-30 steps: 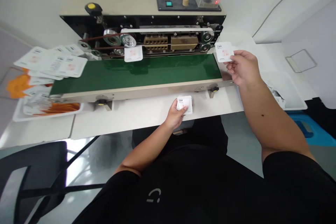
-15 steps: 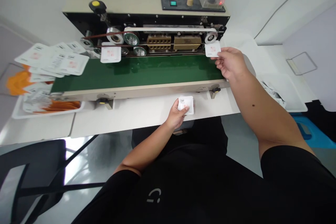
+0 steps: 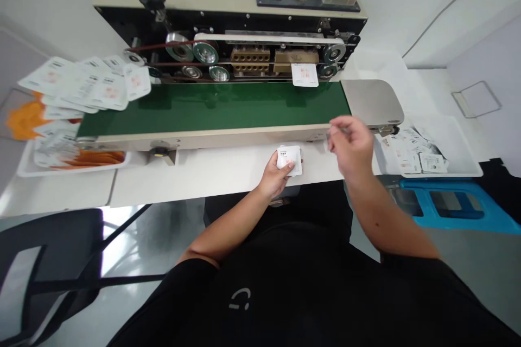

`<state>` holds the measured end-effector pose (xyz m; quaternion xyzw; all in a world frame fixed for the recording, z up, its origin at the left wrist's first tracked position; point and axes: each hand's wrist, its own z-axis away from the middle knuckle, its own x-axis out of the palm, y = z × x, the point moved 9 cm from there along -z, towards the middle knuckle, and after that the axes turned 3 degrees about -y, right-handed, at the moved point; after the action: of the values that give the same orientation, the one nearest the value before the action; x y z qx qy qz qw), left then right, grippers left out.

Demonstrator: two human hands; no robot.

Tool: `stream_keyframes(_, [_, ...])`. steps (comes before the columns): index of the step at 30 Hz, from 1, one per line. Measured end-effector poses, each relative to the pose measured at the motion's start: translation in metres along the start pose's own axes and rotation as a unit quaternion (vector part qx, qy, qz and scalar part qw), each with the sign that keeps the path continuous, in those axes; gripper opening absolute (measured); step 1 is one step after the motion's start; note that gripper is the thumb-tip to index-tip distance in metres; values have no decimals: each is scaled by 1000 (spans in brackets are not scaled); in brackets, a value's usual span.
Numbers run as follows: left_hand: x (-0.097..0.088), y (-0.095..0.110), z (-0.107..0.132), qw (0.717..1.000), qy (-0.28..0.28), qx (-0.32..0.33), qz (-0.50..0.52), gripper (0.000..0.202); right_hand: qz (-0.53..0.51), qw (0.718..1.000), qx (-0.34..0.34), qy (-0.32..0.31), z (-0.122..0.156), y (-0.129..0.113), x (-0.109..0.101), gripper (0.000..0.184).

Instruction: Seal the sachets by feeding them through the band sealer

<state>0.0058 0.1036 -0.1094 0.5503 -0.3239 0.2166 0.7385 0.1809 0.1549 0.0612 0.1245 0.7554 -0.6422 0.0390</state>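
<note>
My left hand (image 3: 274,176) is closed on a small stack of white sachets (image 3: 288,156), thumb flat across the printed front, below the front edge of the sealing machine's conveyor. In front of the green belt (image 3: 228,111), at its right end, my right hand (image 3: 352,143) is slightly blurred, with its fingers curled in and nothing visible in them. One white sachet (image 3: 305,76) stands apart from both hands, its upper edge in the band sealer (image 3: 228,43), below the right brass block (image 3: 296,57). Another sachet (image 3: 137,82) lies at the belt's left end against a fanned pile.
At left, a white tray (image 3: 30,165) holds orange and white sachets (image 3: 93,158). A second white bin (image 3: 468,143) at right contains loose sachets (image 3: 407,152). A metal end plate (image 3: 370,100) extends past the belt. A blue stool (image 3: 423,187) and a dark chair (image 3: 52,260) flank me.
My right hand has let go of a sachet and drawn back down toward me. That sachet has travelled left along the sealer; the farther one has reached the pile at left.
</note>
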Motion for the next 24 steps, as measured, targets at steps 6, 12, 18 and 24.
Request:
stream_keyframes(6, [-1, 3, -2, 999, 27, 29, -9, 69, 50, 984, 113, -131, 68, 77, 45, 39])
stream_keyframes(12, [-1, 3, -2, 998, 33, 43, -23, 67, 48, 985, 113, -122, 73, 91, 51, 30])
stream_keyframes(18, [-1, 4, -1, 999, 28, 42, -20, 65, 48, 986, 116, -113, 74, 89, 49, 23])
stream_keyframes(24, [-3, 2, -1, 999, 25, 39, -1, 63, 51, 986, 117, -104, 72, 84, 41, 24])
